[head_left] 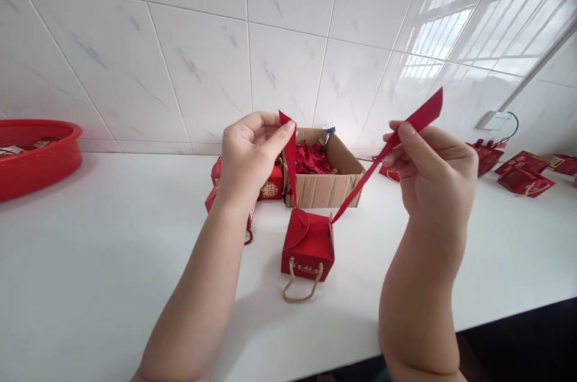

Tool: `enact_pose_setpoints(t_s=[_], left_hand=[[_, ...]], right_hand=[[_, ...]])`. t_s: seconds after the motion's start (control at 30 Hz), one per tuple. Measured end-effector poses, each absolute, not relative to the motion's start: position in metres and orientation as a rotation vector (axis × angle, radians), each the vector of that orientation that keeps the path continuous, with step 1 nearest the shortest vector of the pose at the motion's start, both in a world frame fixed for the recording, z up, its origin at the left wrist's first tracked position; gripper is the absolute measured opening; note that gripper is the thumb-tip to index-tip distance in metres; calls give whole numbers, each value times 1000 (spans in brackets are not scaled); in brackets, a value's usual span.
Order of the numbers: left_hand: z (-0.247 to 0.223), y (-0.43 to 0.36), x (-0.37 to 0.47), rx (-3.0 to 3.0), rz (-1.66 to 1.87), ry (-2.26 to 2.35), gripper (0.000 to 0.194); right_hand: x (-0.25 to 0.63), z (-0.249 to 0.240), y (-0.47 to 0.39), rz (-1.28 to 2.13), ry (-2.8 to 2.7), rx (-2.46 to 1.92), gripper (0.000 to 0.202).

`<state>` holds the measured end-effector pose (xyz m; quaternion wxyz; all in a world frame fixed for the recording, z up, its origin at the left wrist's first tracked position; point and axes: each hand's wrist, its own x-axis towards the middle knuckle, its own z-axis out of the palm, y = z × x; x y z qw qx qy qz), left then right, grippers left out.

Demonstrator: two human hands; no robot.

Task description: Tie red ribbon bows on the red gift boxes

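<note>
A small red gift box stands on the white table in front of me, its lid flaps folded over. A twisted cord handle hangs from its near side. From the top of the box a red ribbon rises in two lengths that spread apart in a V. My left hand pinches one end between thumb and fingers, above and left of the box. Higher up on the right, my right hand pinches the other end, with its slanted tip sticking out past the thumb.
Behind the gift box is an open cardboard box filled with red ribbon pieces. More red boxes lie beside it, partly behind my left hand. At far left stands a red plastic basin. Other red boxes sit at right near a wall socket.
</note>
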<state>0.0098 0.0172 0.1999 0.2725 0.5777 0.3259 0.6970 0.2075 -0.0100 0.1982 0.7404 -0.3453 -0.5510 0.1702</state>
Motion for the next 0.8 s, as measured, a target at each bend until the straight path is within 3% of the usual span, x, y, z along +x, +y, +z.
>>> enact_pose_setpoints(t_s=[0.33, 0.6, 0.8], left_hand=[[203, 15, 3, 1472, 2122, 812, 11], [208, 4, 2, 1488, 2007, 821, 29], [209, 6, 3, 1509, 1864, 726, 29]], right_hand=[[203, 196, -5, 458, -1212, -746, 14], [195, 194, -5, 469, -1264, -745, 17], [195, 192, -3, 462, -1254, -755, 18]])
